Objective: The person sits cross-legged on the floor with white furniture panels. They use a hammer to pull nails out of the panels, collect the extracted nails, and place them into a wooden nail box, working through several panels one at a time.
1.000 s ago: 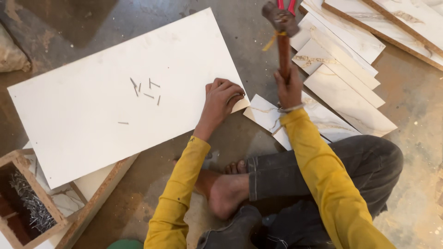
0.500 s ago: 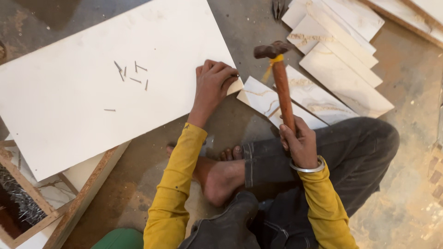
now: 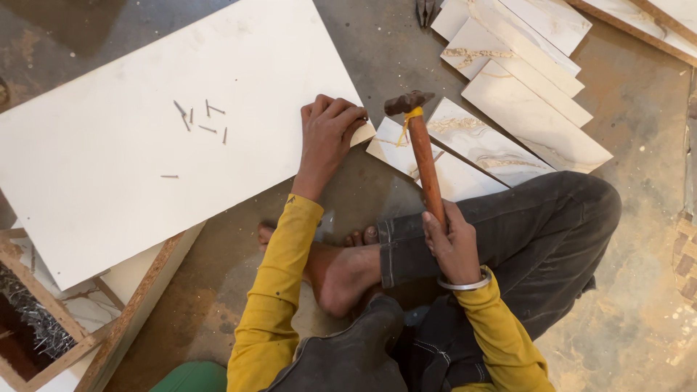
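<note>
Hammer (image 3: 422,156) lowered from its raised swing, head now just right of the pinching left hand (image 3: 328,136).

Since a second ago the right hand (image 3: 454,250) has dropped toward the lap, fist clamped on the near end of the wooden handle; the handle's long axis runs far and slightly left, ending in a rusty iron head bound with yellow string. The left hand rests at the right edge of the big white board (image 3: 145,145), fingertips pressed together as if pinching something; whether a nail is there cannot be told. Thin loose nails (image 3: 201,120) lie on the smooth board, well left of that hand. Marbled tile strips (image 3: 534,120) fan out on the dusty concrete floor (image 3: 639,239) to the far right.
</note>
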The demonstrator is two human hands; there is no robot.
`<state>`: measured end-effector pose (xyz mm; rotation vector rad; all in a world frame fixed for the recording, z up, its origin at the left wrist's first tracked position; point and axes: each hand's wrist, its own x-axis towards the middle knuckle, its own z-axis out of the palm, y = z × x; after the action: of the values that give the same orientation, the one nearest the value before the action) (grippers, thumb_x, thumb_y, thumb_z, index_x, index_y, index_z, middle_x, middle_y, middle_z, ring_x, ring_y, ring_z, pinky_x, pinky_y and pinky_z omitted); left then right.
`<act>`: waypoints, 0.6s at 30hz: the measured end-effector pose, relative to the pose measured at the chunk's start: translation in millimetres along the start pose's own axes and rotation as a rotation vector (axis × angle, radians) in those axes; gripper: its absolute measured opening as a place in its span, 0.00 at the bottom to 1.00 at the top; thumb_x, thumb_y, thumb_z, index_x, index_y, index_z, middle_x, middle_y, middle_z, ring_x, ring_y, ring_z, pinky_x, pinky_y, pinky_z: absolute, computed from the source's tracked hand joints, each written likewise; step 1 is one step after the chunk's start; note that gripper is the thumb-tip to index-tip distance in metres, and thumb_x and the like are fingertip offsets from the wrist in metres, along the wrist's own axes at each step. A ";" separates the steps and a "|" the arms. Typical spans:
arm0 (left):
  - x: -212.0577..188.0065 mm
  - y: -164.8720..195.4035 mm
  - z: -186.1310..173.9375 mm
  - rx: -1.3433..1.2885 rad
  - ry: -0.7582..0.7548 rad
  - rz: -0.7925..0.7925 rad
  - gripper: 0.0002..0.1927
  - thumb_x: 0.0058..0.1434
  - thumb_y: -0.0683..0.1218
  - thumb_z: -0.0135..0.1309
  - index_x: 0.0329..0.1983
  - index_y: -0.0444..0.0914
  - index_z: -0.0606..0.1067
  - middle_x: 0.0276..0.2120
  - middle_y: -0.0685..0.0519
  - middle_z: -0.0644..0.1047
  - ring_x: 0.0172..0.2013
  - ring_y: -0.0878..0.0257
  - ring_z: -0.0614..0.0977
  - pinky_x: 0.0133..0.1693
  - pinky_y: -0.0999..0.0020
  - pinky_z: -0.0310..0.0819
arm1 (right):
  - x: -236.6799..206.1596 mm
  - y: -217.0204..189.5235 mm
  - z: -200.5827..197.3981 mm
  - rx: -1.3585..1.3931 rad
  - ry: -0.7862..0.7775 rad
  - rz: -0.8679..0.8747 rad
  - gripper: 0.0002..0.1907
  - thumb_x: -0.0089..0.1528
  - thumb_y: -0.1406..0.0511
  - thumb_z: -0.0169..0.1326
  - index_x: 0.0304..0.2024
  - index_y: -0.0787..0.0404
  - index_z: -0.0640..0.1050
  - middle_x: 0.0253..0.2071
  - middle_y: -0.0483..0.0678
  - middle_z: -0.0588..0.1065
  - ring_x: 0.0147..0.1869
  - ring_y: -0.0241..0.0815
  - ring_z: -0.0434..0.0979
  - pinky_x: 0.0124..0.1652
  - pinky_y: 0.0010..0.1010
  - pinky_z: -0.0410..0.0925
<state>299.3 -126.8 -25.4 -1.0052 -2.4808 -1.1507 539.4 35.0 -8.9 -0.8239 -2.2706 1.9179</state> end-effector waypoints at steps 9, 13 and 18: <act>-1.9 0.9 0.7 0.042 0.006 0.005 0.06 0.64 0.48 0.60 0.42 0.44 0.81 0.38 0.62 0.78 0.43 0.60 0.73 0.51 0.60 0.59 | 6.8 2.6 8.7 -0.100 -0.005 -0.093 0.18 0.67 0.64 0.54 0.55 0.69 0.74 0.22 0.44 0.71 0.23 0.29 0.67 0.23 0.23 0.63; -2.7 -0.6 2.9 0.043 0.022 0.018 0.06 0.64 0.48 0.60 0.42 0.43 0.81 0.38 0.62 0.79 0.43 0.59 0.73 0.50 0.60 0.59 | 6.8 4.0 9.3 -0.159 -0.002 -0.108 0.19 0.67 0.63 0.55 0.56 0.70 0.74 0.21 0.45 0.71 0.22 0.30 0.68 0.23 0.24 0.63; -3.3 -2.7 4.2 0.049 0.032 0.029 0.07 0.64 0.47 0.61 0.43 0.43 0.81 0.39 0.62 0.79 0.44 0.59 0.73 0.51 0.60 0.59 | 5.2 4.2 10.7 -0.244 0.010 -0.166 0.19 0.67 0.63 0.55 0.57 0.69 0.73 0.20 0.46 0.73 0.22 0.32 0.71 0.24 0.25 0.65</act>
<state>300.3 -126.5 -31.3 -0.9976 -2.4491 -1.0830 532.4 27.9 -16.7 -0.6378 -2.5120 1.5881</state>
